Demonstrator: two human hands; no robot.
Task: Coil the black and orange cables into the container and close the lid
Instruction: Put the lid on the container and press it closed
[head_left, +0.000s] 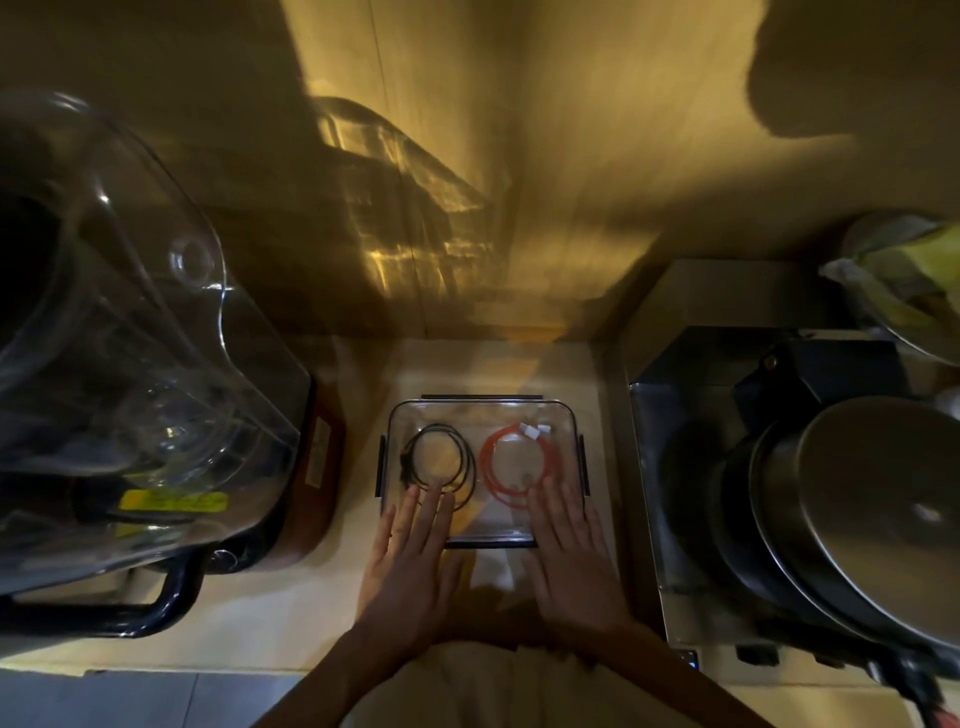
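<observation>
Two coils are seen inside the clear rectangular container (482, 415) — the black cable (440, 462) on its left half, the orange cable (514, 462) with white plugs on its right half, lying apart from each other. A transparent lid (483, 527) appears to be set over the box already; dark latch flaps (584, 462) are visible along all four edges, and whether any are snapped down cannot be told.

The left hand (410, 551) is laid flat on the near-left part of the lid, fingers straight and spread, nothing clasped. The right hand (569, 545) is laid likewise on the near-right part, fingers extended. Both palms are judged to be placed so that the lid is pressed evenly onto the rim before the latches are folded; coiling is judged finished, closing is under way.

The container is set on a pale countertop (270, 618), lit in dim yellow light against a wood-toned wall (571, 182). A large clear blender jar (130, 338) with a black handle is placed well to the left — a steel appliance (675, 467) carrying stacked metal pans (872, 514) is placed just to the right. A foil-lined bowl (909, 301) is partly seen at far right.
</observation>
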